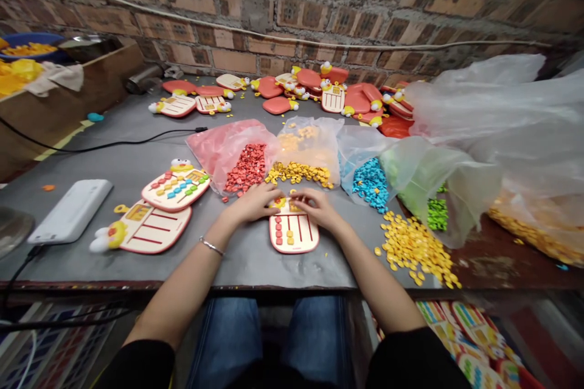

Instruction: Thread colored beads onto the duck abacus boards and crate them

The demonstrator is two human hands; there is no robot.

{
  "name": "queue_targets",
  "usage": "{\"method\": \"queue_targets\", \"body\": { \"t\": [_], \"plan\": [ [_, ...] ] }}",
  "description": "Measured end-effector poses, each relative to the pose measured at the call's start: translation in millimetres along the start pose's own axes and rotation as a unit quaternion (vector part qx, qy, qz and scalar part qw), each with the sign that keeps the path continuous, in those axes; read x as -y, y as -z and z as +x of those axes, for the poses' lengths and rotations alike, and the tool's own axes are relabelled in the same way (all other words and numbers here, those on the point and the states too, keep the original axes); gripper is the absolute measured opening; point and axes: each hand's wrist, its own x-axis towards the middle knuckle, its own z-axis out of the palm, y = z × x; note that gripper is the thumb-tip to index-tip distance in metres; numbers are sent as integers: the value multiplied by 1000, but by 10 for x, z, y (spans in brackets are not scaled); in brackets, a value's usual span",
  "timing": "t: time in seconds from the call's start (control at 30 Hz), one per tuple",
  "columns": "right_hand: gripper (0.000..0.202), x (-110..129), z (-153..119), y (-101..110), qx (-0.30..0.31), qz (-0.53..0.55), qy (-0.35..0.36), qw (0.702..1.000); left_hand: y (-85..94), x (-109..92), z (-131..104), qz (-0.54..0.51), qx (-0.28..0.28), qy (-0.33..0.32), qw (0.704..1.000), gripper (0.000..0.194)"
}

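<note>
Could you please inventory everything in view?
centre board: one, cream and red, front
filled board: one, multicoloured, left
slotted board: one, cream, beneath that
rear boards: many, red and cream, back
bags: several, translucent, centre and right
bagged pieces: many, red, yellow, blue, green, centre to right
loose pieces: many, yellow, front right
device: one, white, left
cables: several, mostly black, left
bowl: one, blue, back left
box: one, brown, left
wall: one, brown brick, back
table: one, grey-topped, centre
printed items: many, multicoloured, lower right
jeans: one pair, blue, below
left hand: one, bare, at centre board
right hand: one, bare, there too
</note>
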Motion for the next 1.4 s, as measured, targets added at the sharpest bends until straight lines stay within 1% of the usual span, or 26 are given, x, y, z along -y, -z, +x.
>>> {"method": "queue_targets", "body": {
  "t": [0.03, 0.07, 0.1, 0.17, 0.23, 0.33, 0.43, 0.5, 0.57, 0.6, 0.67, 0.73, 0.8, 0.9, 1.07, 1.27, 1.33, 1.4],
  "plan": [
    [26, -61, 40, -2, -41, -44, 8, 998, -1, 0, 1, -1, 0, 0, 1000, 30],
    [29, -123, 83, -8, -64, -90, 14, 994, -2, 1, 2, -2, -1, 0, 1000, 29],
    [31, -184, 123, -16, -70, -130, 16, 989, -4, 1, 3, -3, -1, -1, 1000, 29],
    [34, -285, 184, -30, -48, -182, 10, 982, -6, 2, 4, -6, -2, -4, 1000, 30],
    [33, -348, 205, -35, -28, -207, 4, 978, -7, 4, 4, -9, -2, -5, 1000, 31],
    [28, -377, 180, -10, -36, -234, 3, 972, -6, 7, 4, -11, 0, -7, 1000, 32],
    [24, -339, 130, 55, -54, -242, -16, 969, -3, 12, 3, -12, 2, -11, 1000, 31],
    [21, -277, 92, 117, -75, -210, -20, 975, -3, 16, 4, -12, 2, -14, 1000, 30],
    [17, -189, 53, 184, -87, -152, -12, 984, -6, 22, 5, -12, 2, -15, 1000, 30],
    [14, -142, 34, 216, -80, -125, -7, 989, -9, 26, 5, -13, 2, -15, 1000, 31],
    [10, -56, -2, 266, -38, -96, -1, 995, -12, 31, 7, -13, 2, -14, 1000, 32],
    [8, 1, -31, 296, 3, -111, 5, 994, -12, 32, 8, -12, 2, -14, 1000, 33],
    [6, 28, -51, 307, 27, -141, 14, 990, -7, 27, 7, -11, 1, -14, 1000, 33],
    [11, 42, -66, 308, 57, -164, 17, 985, -1, 17, 1, -9, 0, -13, 1000, 32],
    [13, 104, -81, 333, 94, -168, 19, 981, -4, 17, -6, -6, -2, -9, 1000, 31],
    [13, 158, -99, 380, 145, -104, 13, 984, -9, 23, 1, -11, 0, -8, 1000, 31],
    [13, 142, -92, 346, 154, -80, 16, 985, -13, 26, 5, -13, 0, -8, 1000, 31],
    [14, 123, -76, 260, 149, -61, 18, 987, -21, 31, 9, -14, 0, -8, 1000, 30]
  ]
}}
